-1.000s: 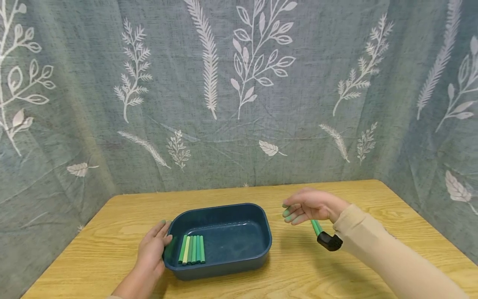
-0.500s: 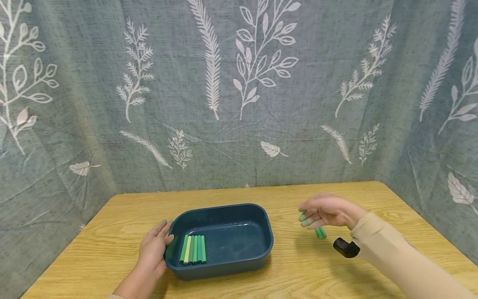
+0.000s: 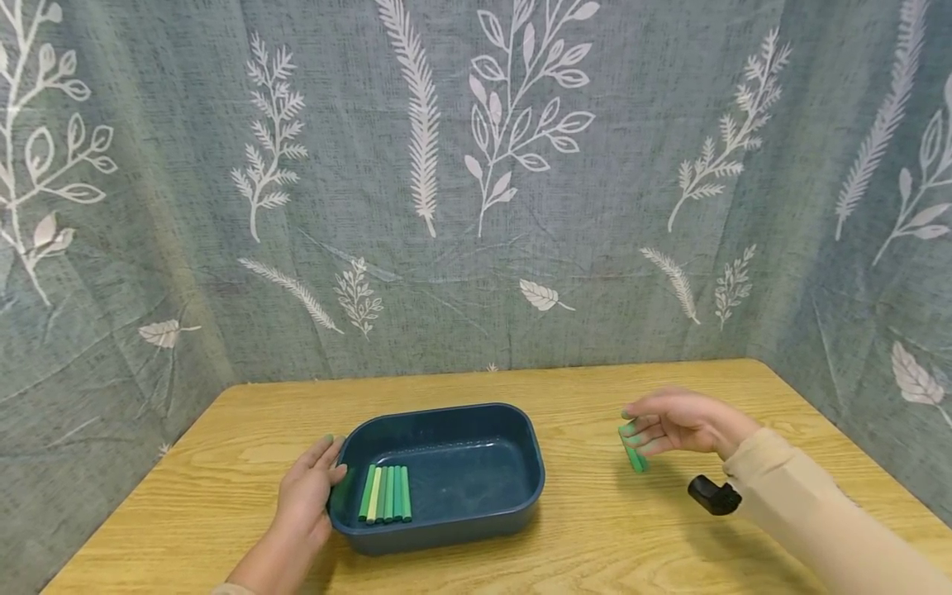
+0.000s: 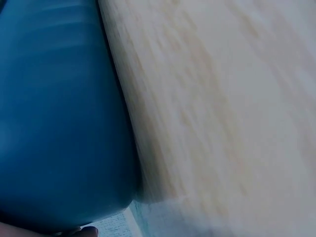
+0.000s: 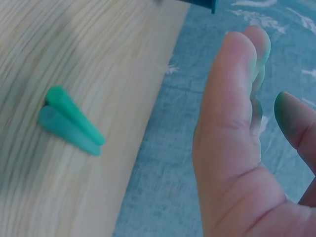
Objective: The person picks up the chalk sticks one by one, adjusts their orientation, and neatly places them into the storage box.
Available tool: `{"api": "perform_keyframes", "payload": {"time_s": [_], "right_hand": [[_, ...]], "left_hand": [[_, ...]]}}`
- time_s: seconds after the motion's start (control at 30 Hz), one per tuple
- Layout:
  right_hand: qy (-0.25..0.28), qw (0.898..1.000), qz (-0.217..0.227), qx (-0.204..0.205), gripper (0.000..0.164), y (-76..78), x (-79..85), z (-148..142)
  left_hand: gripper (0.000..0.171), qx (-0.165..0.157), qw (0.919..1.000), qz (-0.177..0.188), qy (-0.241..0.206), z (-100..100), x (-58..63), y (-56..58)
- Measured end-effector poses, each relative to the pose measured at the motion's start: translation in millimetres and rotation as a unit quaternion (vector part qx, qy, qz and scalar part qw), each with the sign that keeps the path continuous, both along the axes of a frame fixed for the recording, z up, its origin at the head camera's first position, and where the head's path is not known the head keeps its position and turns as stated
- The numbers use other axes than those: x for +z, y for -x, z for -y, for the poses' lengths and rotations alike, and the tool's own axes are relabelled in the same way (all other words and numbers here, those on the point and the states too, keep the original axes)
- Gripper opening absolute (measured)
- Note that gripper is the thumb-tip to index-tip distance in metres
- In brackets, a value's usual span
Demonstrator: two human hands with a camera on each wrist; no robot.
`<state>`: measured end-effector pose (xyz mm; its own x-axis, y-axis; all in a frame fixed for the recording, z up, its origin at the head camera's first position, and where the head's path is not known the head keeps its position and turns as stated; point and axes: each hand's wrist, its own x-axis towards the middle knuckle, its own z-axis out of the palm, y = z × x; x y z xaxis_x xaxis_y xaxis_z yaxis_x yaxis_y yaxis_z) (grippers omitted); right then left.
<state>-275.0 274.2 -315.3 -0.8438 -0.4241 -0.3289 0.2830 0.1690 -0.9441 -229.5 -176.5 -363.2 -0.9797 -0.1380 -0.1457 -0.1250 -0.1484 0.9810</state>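
Note:
A dark blue container (image 3: 476, 529) stands on the table, with several green and pale yellow chalk sticks (image 3: 385, 493) side by side at its left end. My left hand (image 3: 305, 487) holds its left side, thumb over the rim and fingers along the outer wall. In the left wrist view the container's wall (image 4: 64, 128) fills the left side, and little of the hand shows. Two green chalk sticks (image 5: 71, 121) lie together on the table. Above them hovers my right hand (image 3: 684, 421), fingers loosely extended, nothing held. Its fingertips (image 5: 266, 44) look green.
The wooden table (image 3: 580, 529) runs back to a grey-green curtain (image 3: 446, 314) with white leaf prints, which also hangs at both sides. A black device (image 3: 714, 495) sits at the right sleeve's cuff.
My right hand has moved rightward, away from the container, to above the two loose chalk sticks. My left hand and the container have stayed in place.

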Motion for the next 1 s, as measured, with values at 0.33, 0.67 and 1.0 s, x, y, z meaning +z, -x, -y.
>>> {"api": "perform_keyframes", "payload": {"time_s": [0.33,0.67,1.0], "right_hand": [[-0.005,0.999,0.016,-0.033,0.037,-0.6,-13.1,-17],[-0.035,0.998,0.025,-0.05,0.045,3.7,-29.5,-24],[-0.087,0.991,0.047,-0.094,0.02,14.6,-47.8,-26]], "left_hand": [[0.059,0.003,1.0,0.001,-0.001,0,0.0,0.0],[0.06,0.001,1.0,-0.004,0.002,0,-1.4,-2.3],[0.06,-0.004,1.0,-0.006,-0.002,0,-1.5,-2.8]]}}
